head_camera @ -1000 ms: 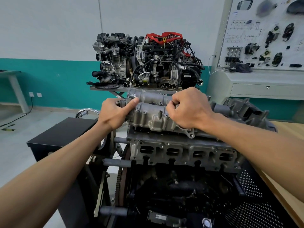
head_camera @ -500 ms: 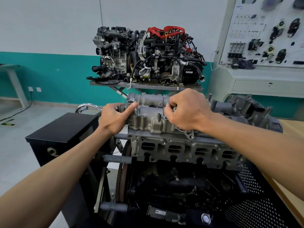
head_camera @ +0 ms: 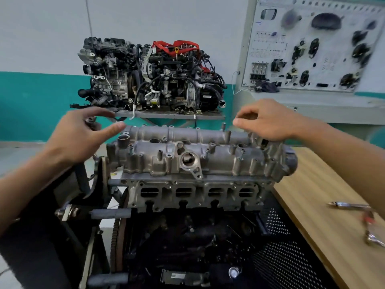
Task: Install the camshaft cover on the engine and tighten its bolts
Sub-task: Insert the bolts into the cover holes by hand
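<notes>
The grey cast camshaft cover lies along the top of the cylinder head of the engine on the stand. Bolts stand up from it, one at the left end and one at the rear right. My left hand hovers just off the cover's left end, fingers loosely spread, thumb pointing at the cover, holding nothing. My right hand is over the cover's right end, fingers loosely curled with nothing in them; its heel hides that corner.
A wooden bench to the right carries a metal wrench and another tool. Behind stands a second engine on a table, with a parts display board at the right. A black stand is at the left.
Both hands have let go of the cover and moved apart, left hand to the left, right hand to the right end. The view has also moved closer.
</notes>
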A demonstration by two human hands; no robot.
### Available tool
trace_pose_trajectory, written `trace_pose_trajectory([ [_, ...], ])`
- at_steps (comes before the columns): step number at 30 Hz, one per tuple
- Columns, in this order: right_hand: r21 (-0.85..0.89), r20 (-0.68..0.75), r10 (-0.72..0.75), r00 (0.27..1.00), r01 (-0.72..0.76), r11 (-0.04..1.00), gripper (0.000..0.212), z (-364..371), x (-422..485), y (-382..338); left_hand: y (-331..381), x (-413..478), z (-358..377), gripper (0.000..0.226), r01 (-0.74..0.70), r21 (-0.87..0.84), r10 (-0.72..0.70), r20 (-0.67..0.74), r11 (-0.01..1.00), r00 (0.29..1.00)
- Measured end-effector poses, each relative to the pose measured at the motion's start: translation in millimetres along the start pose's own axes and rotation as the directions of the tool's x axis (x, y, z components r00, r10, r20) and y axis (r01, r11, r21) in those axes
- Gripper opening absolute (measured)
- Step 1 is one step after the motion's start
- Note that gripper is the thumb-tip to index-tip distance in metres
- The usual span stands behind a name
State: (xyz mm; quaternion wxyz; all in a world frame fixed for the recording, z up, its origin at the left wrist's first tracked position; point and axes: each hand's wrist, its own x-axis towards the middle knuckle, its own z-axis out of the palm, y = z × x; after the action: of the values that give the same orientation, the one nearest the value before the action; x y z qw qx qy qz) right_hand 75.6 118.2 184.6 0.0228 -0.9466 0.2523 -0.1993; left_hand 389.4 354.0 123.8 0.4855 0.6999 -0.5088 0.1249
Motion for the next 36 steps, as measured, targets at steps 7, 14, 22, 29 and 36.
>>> trace_pose_trajectory([
  [7,0.121,-0.308,0.47,0.827,-0.456,0.882,0.071,18.6,-43.0,67.4,111.1,6.0,61.5,0.05,-0.349,0.117,0.273,0.415,0.93,0.868],
  [14,0.475,-0.452,0.554,0.699,-0.337,0.813,0.065,84.3,-49.3,59.9,152.8,27.6,143.5,0.045,-0.58,0.197,0.393,0.562,0.791,0.727],
  [22,0.245,-0.373,0.572,0.731,-0.517,0.82,0.029,61.6,-29.3,64.1,162.8,37.0,188.2,0.034,-0.58,0.14,0.335,0.699,0.803,0.632],
  [29,0.241,-0.377,0.551,0.745,-0.495,0.835,0.037,54.8,-29.0,62.6,155.0,44.5,185.2,0.026,-0.503,0.096,0.291,0.717,0.859,0.633],
  [36,0.223,-0.371,0.542,0.754,-0.494,0.84,0.046,47.8,-24.4,58.6,154.1,47.5,183.7,0.038,-0.452,0.036,0.3,0.7,0.891,0.647],
])
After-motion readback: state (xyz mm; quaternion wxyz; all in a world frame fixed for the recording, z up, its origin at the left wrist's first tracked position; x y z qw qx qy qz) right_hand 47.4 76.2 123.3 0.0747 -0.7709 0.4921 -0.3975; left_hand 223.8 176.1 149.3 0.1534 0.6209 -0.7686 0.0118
